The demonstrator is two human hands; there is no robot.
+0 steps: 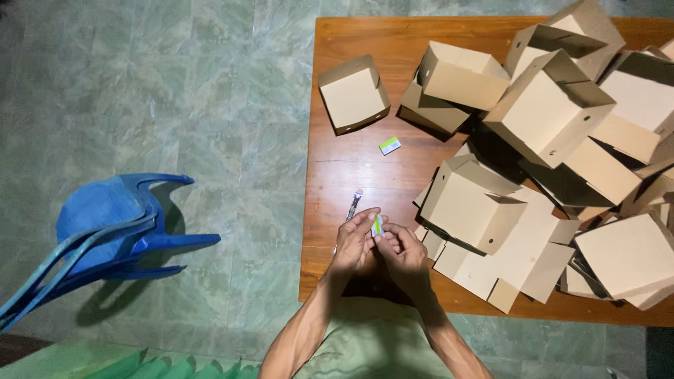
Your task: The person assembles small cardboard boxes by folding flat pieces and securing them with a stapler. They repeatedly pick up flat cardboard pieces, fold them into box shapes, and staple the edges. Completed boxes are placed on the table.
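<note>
On the wooden table (351,168), beside a heap of folded cardboard boxes (547,161) and a slim metal tool (353,205), the left hand (353,242) and right hand (404,249) pinch a small green-and-white packet (378,226) together, its long axis upright, pointing away from the person.

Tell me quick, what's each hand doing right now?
Left hand: fingers closed on the small green-and-white packet.
Right hand: also pinching that packet, from the other side.
</note>
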